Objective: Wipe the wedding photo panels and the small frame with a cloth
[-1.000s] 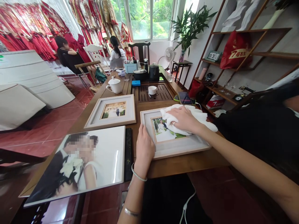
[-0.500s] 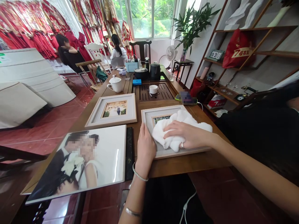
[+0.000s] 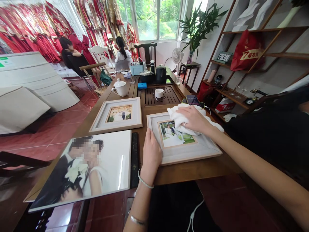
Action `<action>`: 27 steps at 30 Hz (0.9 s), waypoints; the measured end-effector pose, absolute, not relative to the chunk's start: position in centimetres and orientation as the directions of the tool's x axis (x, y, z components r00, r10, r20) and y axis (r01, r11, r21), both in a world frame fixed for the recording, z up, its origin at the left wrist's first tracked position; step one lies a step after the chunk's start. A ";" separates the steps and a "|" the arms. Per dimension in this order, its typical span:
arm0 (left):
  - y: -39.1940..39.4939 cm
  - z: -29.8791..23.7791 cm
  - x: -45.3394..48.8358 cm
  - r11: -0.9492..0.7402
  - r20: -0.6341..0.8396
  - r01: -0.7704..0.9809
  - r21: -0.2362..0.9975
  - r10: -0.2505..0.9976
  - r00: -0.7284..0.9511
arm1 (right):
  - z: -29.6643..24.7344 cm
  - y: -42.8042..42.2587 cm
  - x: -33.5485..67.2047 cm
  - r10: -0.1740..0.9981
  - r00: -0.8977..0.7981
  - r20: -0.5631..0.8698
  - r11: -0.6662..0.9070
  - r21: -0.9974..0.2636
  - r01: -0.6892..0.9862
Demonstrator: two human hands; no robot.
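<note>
A picture frame with a pale wooden rim and a small wedding photo lies flat on the table in front of me. My left hand grips its left edge, fingers along the side. Under my right hand a white cloth is bunched, pressed on the frame's upper right part and covering that corner. A second frame with another photo lies to the left. Nearer me, a large glossy photo panel overhangs the table's left edge.
Beyond the frames stand a white lidded cup, a slatted tea tray with a small white cup, and a blue box. A phone with a cable lies just behind the cloth. A person in black sits at right.
My right hand has slid the cloth up and away from me across the frame, uncovering the photo and the lower right of the frame. My left hand stays at the left edge.
</note>
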State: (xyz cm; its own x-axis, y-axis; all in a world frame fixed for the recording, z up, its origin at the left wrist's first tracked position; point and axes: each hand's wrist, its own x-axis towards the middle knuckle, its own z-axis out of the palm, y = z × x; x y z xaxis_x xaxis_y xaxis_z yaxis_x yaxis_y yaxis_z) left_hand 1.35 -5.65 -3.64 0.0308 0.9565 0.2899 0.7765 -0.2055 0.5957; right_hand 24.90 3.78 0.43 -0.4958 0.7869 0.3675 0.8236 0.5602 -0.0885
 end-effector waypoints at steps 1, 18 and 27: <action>-5.6 -3.7 1.3 -0.210 0.296 0.775 0.596 0.955 0.031 | 0.3 4.3 24.6 0.788 -0.480 0.386 0.556 -0.112 0.824; -5.2 -4.0 1.1 -0.229 0.340 0.722 0.653 0.940 -0.009 | 0.6 7.2 16.5 0.626 -0.743 0.238 0.780 -0.168 0.603; -4.8 -1.2 0.3 -0.165 0.209 0.785 0.598 0.977 0.045 | 1.3 4.4 16.6 0.458 -0.860 0.224 0.866 -0.332 0.375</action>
State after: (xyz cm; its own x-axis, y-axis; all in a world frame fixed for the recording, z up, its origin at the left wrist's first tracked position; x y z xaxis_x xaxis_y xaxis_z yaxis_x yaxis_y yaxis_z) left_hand 0.34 -4.80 -1.21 0.0453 0.9768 0.2094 0.7845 -0.1646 0.5979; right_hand 16.58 4.40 1.33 -0.8600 0.4585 0.2240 0.3750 0.8656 -0.3319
